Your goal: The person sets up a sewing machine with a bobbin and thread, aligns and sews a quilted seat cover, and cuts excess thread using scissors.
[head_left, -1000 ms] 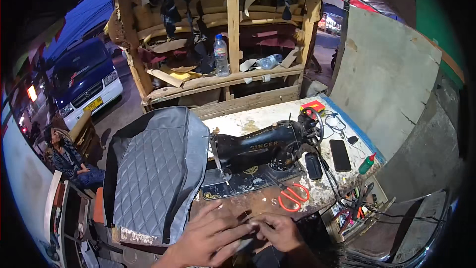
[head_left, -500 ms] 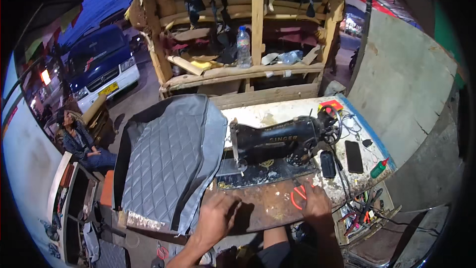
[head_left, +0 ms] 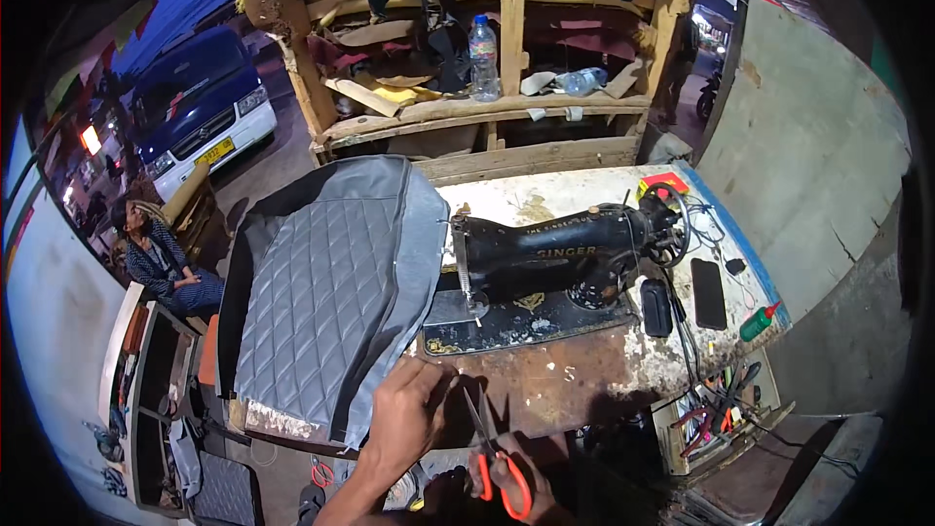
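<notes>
My right hand (head_left: 516, 477) grips a pair of scissors (head_left: 517, 489) by its orange handles, in front of the table's near edge. The blades are parted a little and point up and away toward the table. My left hand (head_left: 407, 407) is closed in a pinch just left of the blade tips; what it pinches, if anything, is too small to make out. Beside it lies a grey quilted cover (head_left: 326, 282) with a diamond pattern and dark edging, spread over the table's left part. A black sewing machine (head_left: 545, 268) stands at the table's middle, apart from both hands.
On the worn table (head_left: 545, 380) are a phone (head_left: 709, 294), a black case (head_left: 656, 308), a green bottle (head_left: 758, 322) and cables. An open drawer (head_left: 721, 419) of tools juts out at right. A wooden shelf (head_left: 429, 117) stands behind; a person (head_left: 166, 258) sits at left.
My right hand has picked the orange scissors up off the table and drawn them toward me, blades now parted. My left hand has shifted slightly left and down, still pinched. The view has tilted slightly.
</notes>
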The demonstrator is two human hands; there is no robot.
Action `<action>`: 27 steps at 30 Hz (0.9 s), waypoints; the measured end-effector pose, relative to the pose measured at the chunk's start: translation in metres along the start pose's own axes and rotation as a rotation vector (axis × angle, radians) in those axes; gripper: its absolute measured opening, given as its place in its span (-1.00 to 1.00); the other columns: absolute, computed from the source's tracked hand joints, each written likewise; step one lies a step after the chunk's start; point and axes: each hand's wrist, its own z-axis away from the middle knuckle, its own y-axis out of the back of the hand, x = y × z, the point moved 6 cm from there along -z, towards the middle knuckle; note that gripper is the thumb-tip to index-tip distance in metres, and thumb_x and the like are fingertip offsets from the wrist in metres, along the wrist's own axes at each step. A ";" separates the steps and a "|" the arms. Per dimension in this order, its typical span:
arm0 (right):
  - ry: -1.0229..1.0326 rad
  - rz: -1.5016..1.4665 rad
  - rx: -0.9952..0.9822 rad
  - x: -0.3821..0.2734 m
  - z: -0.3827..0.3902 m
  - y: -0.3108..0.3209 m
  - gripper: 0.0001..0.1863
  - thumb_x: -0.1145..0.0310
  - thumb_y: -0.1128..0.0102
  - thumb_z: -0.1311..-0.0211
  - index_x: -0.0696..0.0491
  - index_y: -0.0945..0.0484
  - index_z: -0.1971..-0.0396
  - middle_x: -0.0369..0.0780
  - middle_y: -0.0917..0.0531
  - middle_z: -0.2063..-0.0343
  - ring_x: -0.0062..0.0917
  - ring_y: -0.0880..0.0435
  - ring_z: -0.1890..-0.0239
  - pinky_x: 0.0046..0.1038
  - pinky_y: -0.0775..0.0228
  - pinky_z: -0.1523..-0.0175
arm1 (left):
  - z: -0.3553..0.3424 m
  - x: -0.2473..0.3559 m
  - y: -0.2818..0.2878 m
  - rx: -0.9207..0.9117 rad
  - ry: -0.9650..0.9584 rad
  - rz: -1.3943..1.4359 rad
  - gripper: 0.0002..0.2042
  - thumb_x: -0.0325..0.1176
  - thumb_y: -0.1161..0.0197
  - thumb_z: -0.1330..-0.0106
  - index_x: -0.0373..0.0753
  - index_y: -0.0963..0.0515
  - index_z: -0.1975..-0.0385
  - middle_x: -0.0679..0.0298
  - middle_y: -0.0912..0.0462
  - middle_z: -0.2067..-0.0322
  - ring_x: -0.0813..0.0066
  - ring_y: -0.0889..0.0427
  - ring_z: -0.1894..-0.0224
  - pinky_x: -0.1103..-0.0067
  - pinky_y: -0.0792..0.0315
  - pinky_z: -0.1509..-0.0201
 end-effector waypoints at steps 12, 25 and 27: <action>0.202 1.752 0.385 -0.093 -0.043 0.024 -0.56 0.44 -0.51 -0.06 0.15 -0.48 0.10 -0.14 -0.63 0.39 -0.31 -0.67 0.36 -0.31 -0.54 0.25 | -0.027 -0.035 0.017 0.143 0.078 0.035 -0.92 -0.57 -0.38 -0.20 -0.35 -0.66 0.32 0.04 -0.63 0.43 0.07 -0.63 0.39 0.36 -0.50 0.27; 0.660 2.404 0.341 -0.094 -0.066 0.013 -0.56 0.20 -0.30 -0.12 0.14 -0.58 0.05 -0.03 -0.61 0.07 -0.04 -0.56 -0.02 -0.05 -0.36 -0.10 | -0.185 -0.121 -0.004 0.167 -0.088 0.330 -0.90 -0.51 -0.39 -0.28 -0.32 -0.68 0.25 0.21 -0.71 0.33 0.47 -0.66 0.28 0.52 -0.50 0.19; 0.594 2.364 0.352 -0.097 -0.071 0.020 -0.57 0.21 -0.30 -0.12 0.14 -0.59 0.06 -0.03 -0.61 0.07 -0.05 -0.56 -0.02 -0.05 -0.36 -0.11 | -0.191 -0.120 -0.009 0.153 -0.071 0.307 -0.90 -0.52 -0.39 -0.28 -0.32 -0.68 0.24 0.23 -0.70 0.34 0.52 -0.65 0.28 0.55 -0.50 0.18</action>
